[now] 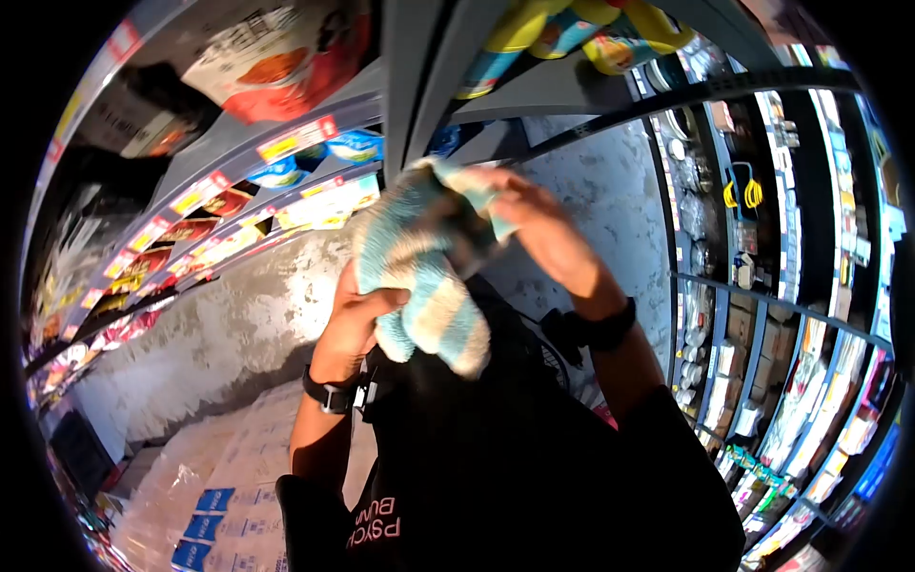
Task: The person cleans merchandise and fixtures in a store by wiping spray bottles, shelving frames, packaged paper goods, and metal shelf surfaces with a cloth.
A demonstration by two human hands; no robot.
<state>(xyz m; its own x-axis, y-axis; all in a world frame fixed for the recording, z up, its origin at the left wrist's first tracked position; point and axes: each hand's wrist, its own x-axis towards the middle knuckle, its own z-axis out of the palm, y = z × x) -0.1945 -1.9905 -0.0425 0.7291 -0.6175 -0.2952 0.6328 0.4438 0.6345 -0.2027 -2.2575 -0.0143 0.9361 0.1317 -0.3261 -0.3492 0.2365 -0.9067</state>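
A striped teal and cream cloth (434,267) hangs bunched in front of my chest. My left hand (345,322) is closed on its left side, with the thumb lying over the fabric and the other fingers largely hidden behind it. At the upper right of the cloth, my right hand (527,212) pinches an edge; motion blurs the fingers a little. Between the hands the fabric sags into a dark fold. Each wrist wears a black band.
Grey shelves (572,86) with packaged goods stand close ahead and to the left. Plastic-wrapped packs (229,477) are stacked at lower left. Tall stocked racks (762,315) line the right side. Bare, patchy concrete (596,191) shows past the right hand.
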